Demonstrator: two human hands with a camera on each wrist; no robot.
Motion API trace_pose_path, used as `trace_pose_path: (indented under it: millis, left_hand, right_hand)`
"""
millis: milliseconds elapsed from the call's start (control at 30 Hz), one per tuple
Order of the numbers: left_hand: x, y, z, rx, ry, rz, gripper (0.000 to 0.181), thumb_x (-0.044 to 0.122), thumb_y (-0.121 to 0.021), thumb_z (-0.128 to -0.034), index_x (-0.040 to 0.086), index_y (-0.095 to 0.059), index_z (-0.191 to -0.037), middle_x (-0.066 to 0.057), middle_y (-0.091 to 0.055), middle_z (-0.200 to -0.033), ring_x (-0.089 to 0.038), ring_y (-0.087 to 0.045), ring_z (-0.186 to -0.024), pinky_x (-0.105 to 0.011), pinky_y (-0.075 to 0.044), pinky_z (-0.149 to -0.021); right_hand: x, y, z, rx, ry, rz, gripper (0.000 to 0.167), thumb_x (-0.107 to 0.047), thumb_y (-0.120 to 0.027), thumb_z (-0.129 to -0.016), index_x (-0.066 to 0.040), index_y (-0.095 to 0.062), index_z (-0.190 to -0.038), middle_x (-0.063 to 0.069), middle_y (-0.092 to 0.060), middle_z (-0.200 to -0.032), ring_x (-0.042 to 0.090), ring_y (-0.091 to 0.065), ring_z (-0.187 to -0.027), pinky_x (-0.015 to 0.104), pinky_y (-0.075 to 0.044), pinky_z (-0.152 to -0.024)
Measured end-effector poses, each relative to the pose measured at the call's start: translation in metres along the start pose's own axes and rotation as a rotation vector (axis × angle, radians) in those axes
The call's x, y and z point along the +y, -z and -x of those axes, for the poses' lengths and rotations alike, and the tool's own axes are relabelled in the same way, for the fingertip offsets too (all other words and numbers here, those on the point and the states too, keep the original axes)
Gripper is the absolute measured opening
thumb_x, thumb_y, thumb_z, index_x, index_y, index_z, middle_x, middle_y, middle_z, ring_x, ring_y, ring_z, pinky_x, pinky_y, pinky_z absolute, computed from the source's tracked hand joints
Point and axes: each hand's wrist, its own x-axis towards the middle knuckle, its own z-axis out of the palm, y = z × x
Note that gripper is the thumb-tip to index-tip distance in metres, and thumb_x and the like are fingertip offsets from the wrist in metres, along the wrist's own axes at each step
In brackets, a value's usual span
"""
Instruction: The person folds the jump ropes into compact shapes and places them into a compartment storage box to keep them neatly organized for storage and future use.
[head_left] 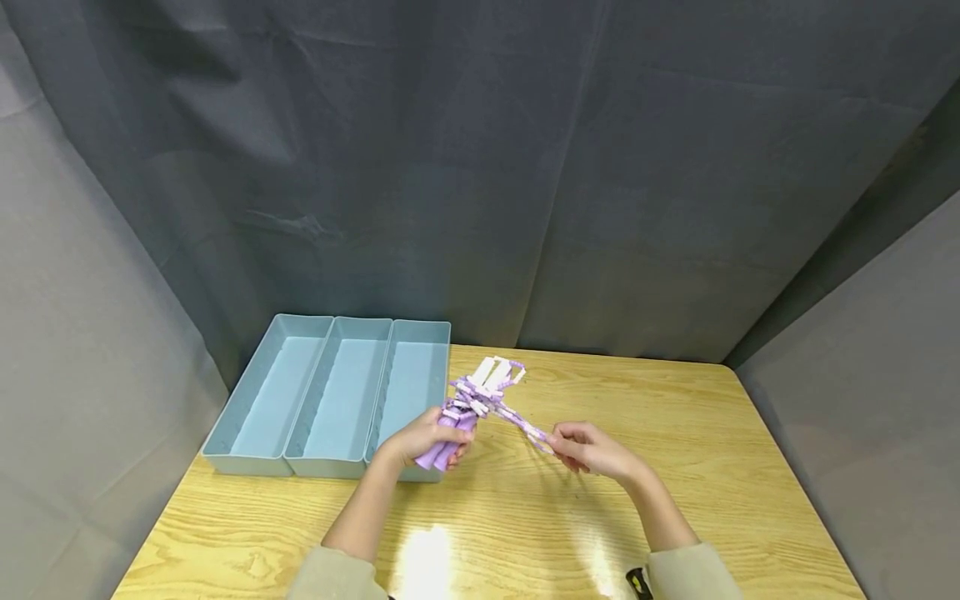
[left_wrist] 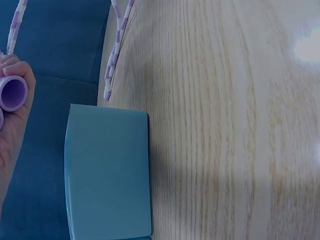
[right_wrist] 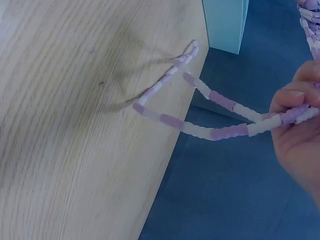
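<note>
A beaded jump rope in purple and white is bunched up in front of me, above the table. My left hand grips its two lilac handles side by side; a handle's hollow end faces the camera in the left wrist view. Out to the right, my right hand pinches a stretch of the beaded cord between thumb and fingers. In the right wrist view, a loop of beads hangs from the right hand. The bundle's middle looks tangled or wrapped; how is too small to tell.
Three long blue-grey bins stand side by side on the left of the wooden table, the rightmost close to my left hand. A dark curtain hangs behind the table, with lighter grey cloth on both sides.
</note>
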Motion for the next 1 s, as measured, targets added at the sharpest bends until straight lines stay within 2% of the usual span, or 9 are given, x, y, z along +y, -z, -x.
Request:
trace_pose_path:
  millis: [100, 200, 333, 500, 633, 800, 1000]
  left_hand:
    - [0.001, 0.0, 0.0, 0.001, 0.006, 0.0, 0.004, 0.003, -0.051, -0.086, 0.003, -0.048, -0.083, -0.006, -0.051, -0.061, -0.011, -0.05, -0.048, -0.022, -0.046, -0.043]
    - [0.0, 0.0, -0.001, 0.003, 0.004, 0.002, 0.005, 0.003, -0.052, -0.0855, 0.003, -0.048, -0.083, -0.006, -0.052, -0.061, -0.011, -0.05, -0.048, -0.022, -0.046, -0.043]
    - [-0.001, 0.002, -0.001, 0.006, -0.009, 0.008, 0.005, 0.003, -0.052, -0.085, 0.003, -0.047, -0.083, -0.006, -0.052, -0.061, -0.011, -0.05, -0.048, -0.022, -0.046, -0.044]
    - [0.001, 0.002, 0.0, 0.011, -0.016, 0.006, 0.006, 0.004, -0.053, -0.0842, 0.002, -0.048, -0.082, -0.007, -0.052, -0.061, -0.011, -0.05, -0.048, -0.023, -0.046, -0.044]
    - [0.001, 0.002, 0.0, 0.009, -0.017, 0.003, 0.007, 0.005, -0.053, -0.0841, 0.003, -0.047, -0.081, -0.006, -0.052, -0.06, -0.011, -0.05, -0.048, -0.022, -0.045, -0.044]
    - [-0.001, 0.003, -0.001, 0.003, -0.022, 0.004, 0.006, 0.004, -0.052, -0.0853, 0.003, -0.047, -0.082, -0.005, -0.052, -0.061, -0.01, -0.05, -0.048, -0.022, -0.045, -0.044]
    - [-0.004, 0.004, -0.003, 0.021, 0.03, -0.005, 0.006, 0.004, -0.053, -0.0852, 0.003, -0.048, -0.082, -0.005, -0.052, -0.061, -0.01, -0.05, -0.048, -0.021, -0.046, -0.044]
  right_hand:
    - [-0.001, 0.0, 0.001, 0.026, 0.027, -0.011, 0.024, -0.012, -0.042, -0.097, 0.001, -0.05, -0.079, -0.001, -0.038, -0.056, 0.005, -0.031, -0.044, 0.02, -0.027, -0.037]
    - [-0.004, 0.001, 0.004, 0.039, 0.034, 0.012, 0.026, -0.014, -0.04, -0.098, 0.002, -0.053, -0.082, 0.009, -0.036, -0.054, 0.005, -0.031, -0.045, 0.02, -0.028, -0.039]
    - [-0.008, 0.003, 0.007, 0.012, 0.029, 0.06, 0.028, -0.014, -0.037, -0.099, 0.002, -0.054, -0.084, 0.022, -0.038, -0.056, 0.005, -0.034, -0.046, 0.026, -0.032, -0.038]
    - [-0.007, 0.006, 0.01, -0.01, 0.032, 0.077, 0.029, -0.013, -0.039, -0.098, 0.005, -0.05, -0.077, 0.024, -0.042, -0.056, 0.007, -0.038, -0.045, 0.029, -0.036, -0.037]
    - [-0.007, 0.006, 0.013, 0.001, 0.043, 0.051, 0.027, -0.011, -0.038, -0.098, 0.004, -0.047, -0.078, 0.019, -0.037, -0.052, 0.01, -0.034, -0.042, 0.023, -0.03, -0.035]
    - [-0.012, 0.007, 0.014, 0.006, 0.103, 0.093, 0.022, -0.01, -0.037, -0.098, -0.004, -0.053, -0.085, 0.006, -0.037, -0.053, 0.003, -0.032, -0.044, 0.02, -0.03, -0.036]
    - [-0.027, 0.009, 0.014, -0.045, 0.195, 0.144, 0.021, -0.006, -0.036, -0.098, -0.006, -0.055, -0.088, 0.01, -0.039, -0.053, -0.001, -0.033, -0.045, 0.02, -0.033, -0.035]
